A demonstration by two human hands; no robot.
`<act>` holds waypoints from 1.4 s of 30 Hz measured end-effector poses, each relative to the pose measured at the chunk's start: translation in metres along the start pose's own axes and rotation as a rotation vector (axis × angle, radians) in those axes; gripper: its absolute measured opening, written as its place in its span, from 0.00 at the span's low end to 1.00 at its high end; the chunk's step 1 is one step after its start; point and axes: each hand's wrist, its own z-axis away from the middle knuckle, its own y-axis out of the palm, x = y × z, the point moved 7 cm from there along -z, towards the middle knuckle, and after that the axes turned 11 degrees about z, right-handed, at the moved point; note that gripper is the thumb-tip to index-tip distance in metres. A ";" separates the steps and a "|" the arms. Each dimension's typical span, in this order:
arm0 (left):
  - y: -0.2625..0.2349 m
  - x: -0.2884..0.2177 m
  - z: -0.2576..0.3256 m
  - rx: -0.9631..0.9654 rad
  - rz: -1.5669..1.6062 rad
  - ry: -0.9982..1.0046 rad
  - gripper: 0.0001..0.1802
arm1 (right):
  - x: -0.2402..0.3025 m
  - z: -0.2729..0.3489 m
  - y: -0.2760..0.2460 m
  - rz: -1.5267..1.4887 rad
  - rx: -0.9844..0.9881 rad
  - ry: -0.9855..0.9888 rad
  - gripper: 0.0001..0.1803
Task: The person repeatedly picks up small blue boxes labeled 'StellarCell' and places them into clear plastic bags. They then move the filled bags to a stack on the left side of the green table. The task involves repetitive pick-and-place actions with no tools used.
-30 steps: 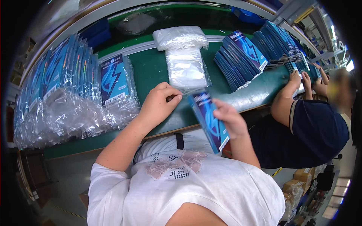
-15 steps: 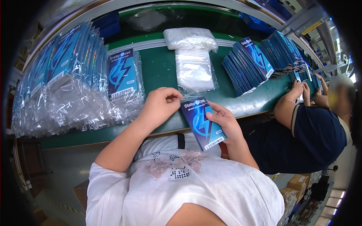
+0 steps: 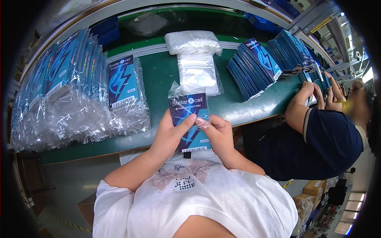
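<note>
A flat blue battery box [image 3: 189, 104] with a lightning-bolt print stands nearly upright in front of me, over the table's near edge. Clear plastic film [image 3: 174, 86] sticks up above its top edge and shows again by my right thumb; how much of the box it covers I cannot tell. My left hand [image 3: 170, 133] is closed around the box's left side, thumb on the front. On the right side, my right hand [image 3: 220, 135] grips it too, its thumb close to the left one. The fingers behind the box are hidden.
Beyond the box lies a stack of clear plastic bags [image 3: 196, 71] on the green table [image 3: 156, 79]. Several bagged boxes [image 3: 59, 75] stand at left, one bagged box [image 3: 122, 81] beside them. Unbagged boxes [image 3: 252, 71] lean at right. A co-worker [image 3: 329, 135] handles boxes farther right.
The battery box has moved left and turned upright. My left hand has left the plastic at its top corner and now holds its left side. The right hand has shifted left along with it.
</note>
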 end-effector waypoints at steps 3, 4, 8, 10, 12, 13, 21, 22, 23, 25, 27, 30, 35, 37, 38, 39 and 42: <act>0.001 -0.019 -0.006 0.040 0.103 0.039 0.17 | 0.017 -0.007 0.008 -0.119 0.074 0.104 0.12; 0.004 -0.030 -0.008 0.046 0.139 0.061 0.17 | 0.025 -0.009 0.011 -0.066 0.116 -0.143 0.27; 0.013 -0.039 -0.004 0.040 0.198 0.028 0.16 | 0.065 -0.004 -0.003 0.250 0.053 -0.407 0.39; 0.029 -0.021 0.006 0.145 0.112 -0.059 0.16 | 0.081 -0.003 -0.016 0.410 -0.146 -0.603 0.39; 0.047 -0.010 0.019 0.327 0.160 -0.158 0.18 | 0.092 0.009 -0.029 0.538 -0.273 -0.840 0.32; 0.048 -0.007 0.019 0.369 0.084 -0.177 0.18 | 0.089 0.023 -0.041 0.303 -0.344 -0.797 0.18; 0.037 -0.009 0.007 0.335 0.120 -0.350 0.26 | 0.113 0.032 0.023 0.415 0.091 -0.996 0.13; 0.035 -0.018 0.006 0.338 0.142 -0.337 0.27 | 0.109 0.033 0.039 0.429 0.187 -0.955 0.19; 0.035 -0.026 0.006 0.341 0.165 -0.325 0.27 | 0.115 0.036 0.041 0.384 0.179 -1.015 0.23; 0.033 -0.053 0.007 0.242 0.094 -0.171 0.27 | 0.126 0.037 0.039 0.291 0.156 -1.135 0.31; 0.031 -0.081 0.006 0.158 -0.031 0.085 0.29 | 0.123 0.030 0.031 0.239 0.181 -1.115 0.35; 0.022 -0.131 0.008 0.024 -0.619 0.708 0.30 | 0.115 0.018 0.019 0.273 0.123 -1.009 0.29; -0.029 -0.119 -0.013 -0.266 -1.884 0.711 0.29 | 0.097 -0.006 -0.008 0.367 -0.020 -0.798 0.15; -0.030 -0.122 -0.014 -0.287 -1.829 0.638 0.29 | 0.103 -0.012 -0.034 0.475 -0.098 -0.833 0.12; -0.026 -0.125 -0.012 -0.304 -1.833 0.642 0.29 | 0.113 -0.013 -0.049 0.521 -0.177 -0.857 0.10; -0.021 -0.126 -0.011 -0.318 -1.833 0.645 0.28 | 0.124 -0.012 -0.064 0.571 -0.258 -0.878 0.08; 0.027 -0.113 -0.006 -0.084 -1.704 0.816 0.25 | 0.162 -0.018 -0.108 0.853 -0.542 -0.947 0.19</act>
